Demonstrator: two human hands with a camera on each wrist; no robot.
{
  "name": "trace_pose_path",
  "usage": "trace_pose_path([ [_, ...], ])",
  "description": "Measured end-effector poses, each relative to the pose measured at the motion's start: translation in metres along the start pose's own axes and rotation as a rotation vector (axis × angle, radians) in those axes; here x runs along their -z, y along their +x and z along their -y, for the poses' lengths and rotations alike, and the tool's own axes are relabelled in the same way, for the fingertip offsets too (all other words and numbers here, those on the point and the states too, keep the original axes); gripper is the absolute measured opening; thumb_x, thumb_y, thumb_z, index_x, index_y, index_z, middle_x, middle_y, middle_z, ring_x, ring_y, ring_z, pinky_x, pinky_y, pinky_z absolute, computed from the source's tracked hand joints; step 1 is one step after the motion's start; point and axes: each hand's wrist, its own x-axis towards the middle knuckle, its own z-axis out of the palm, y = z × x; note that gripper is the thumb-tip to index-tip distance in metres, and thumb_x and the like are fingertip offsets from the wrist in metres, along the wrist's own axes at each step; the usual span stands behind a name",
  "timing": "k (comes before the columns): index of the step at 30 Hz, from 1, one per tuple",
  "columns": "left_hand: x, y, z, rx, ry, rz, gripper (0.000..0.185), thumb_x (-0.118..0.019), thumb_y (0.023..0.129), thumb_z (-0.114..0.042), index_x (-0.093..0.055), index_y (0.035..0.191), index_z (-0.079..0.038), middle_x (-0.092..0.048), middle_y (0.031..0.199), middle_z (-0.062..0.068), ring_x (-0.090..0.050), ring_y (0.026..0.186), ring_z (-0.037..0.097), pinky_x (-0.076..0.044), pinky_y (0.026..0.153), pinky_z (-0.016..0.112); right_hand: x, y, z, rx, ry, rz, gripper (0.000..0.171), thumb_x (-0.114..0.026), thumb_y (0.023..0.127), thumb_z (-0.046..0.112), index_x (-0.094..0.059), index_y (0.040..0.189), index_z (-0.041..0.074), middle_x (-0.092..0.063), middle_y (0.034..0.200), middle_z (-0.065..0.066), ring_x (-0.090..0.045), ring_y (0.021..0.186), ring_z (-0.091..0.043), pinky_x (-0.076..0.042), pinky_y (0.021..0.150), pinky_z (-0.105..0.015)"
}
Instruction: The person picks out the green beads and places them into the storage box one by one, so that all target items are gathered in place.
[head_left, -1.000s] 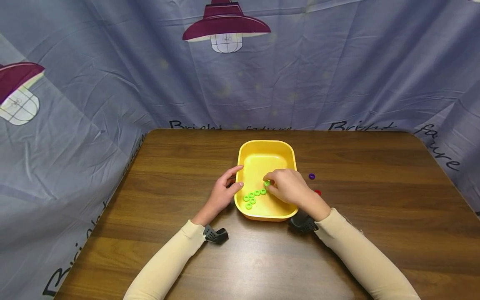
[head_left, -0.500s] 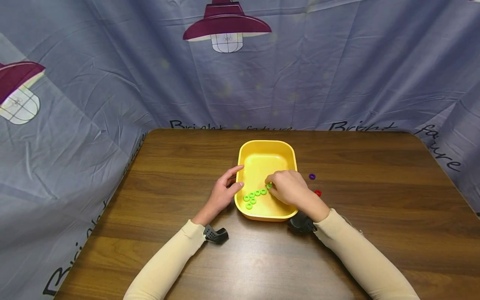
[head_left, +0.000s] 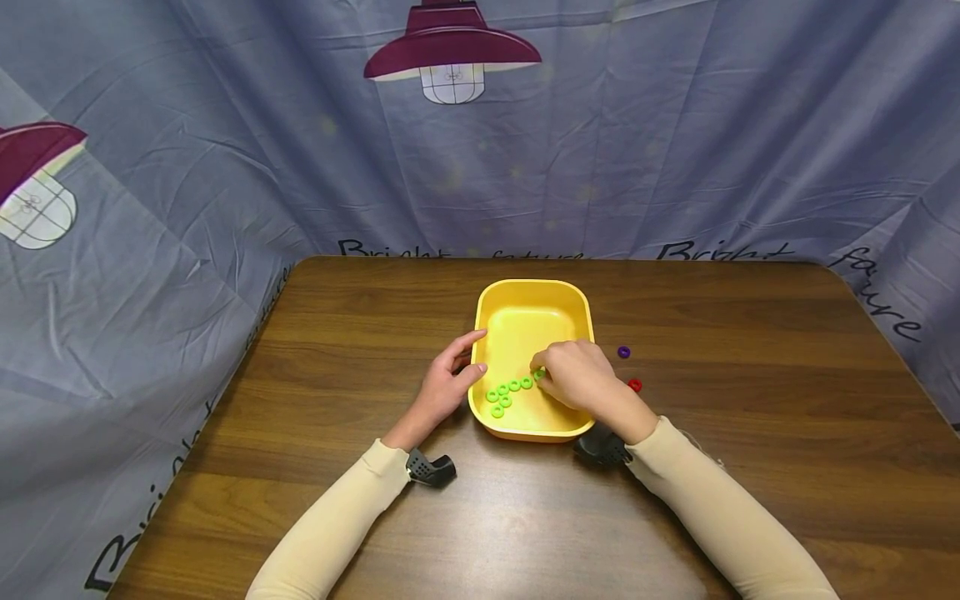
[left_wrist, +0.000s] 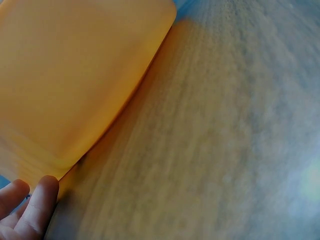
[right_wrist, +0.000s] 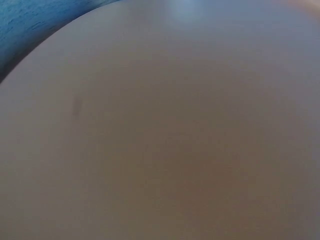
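Six green rings (head_left: pixel 510 392) in yellow tray (head_left: pixel 534 298); R hand (head_left: pixel 573 375) grip pinches one, L hand (head_left: pixel 447 383) relaxed on rim.

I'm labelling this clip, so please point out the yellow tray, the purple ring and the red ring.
yellow tray (head_left: pixel 534 287), head view, on its far rim.
purple ring (head_left: pixel 623 352), head view, on the ring's band, on the table right of the tray.
red ring (head_left: pixel 635 385), head view, on its visible band.

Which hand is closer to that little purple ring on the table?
Right. The right hand is inside the yellow tray, just left of the purple ring; the left hand rests on the tray's far side.
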Motion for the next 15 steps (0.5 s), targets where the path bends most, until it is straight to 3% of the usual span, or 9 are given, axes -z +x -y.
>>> trace_pose_path([
  [7, -0.0003, 0.0002, 0.0005, 0.003, 0.001, 0.002, 0.052, -0.059, 0.096, -0.004, -0.053, 0.147, -0.007, -0.05, 0.154, 0.016, -0.061, 0.124, 0.039, -0.057, 0.096, 0.04, 0.0002, -0.0007, 0.0012, -0.005, -0.02, 0.031, 0.027, -0.072, 0.084, 0.009, -0.059, 0.064, 0.022, -0.047, 0.06, 0.004, -0.043, 0.059, -0.015, -0.034, 0.057, -0.031],
  [15, 0.0003, 0.0003, 0.0008, 0.016, 0.0, 0.007, 0.052, -0.059, 0.096, -0.004, -0.052, 0.148, -0.008, -0.048, 0.156, 0.016, -0.061, 0.124, 0.039, -0.057, 0.095, 0.038, 0.0017, -0.0007, 0.0025, 0.009, -0.036, 0.034, 0.027, -0.072, 0.084, 0.008, -0.059, 0.064, 0.02, -0.044, 0.059, 0.003, -0.043, 0.059, -0.016, -0.034, 0.058, -0.033],
])
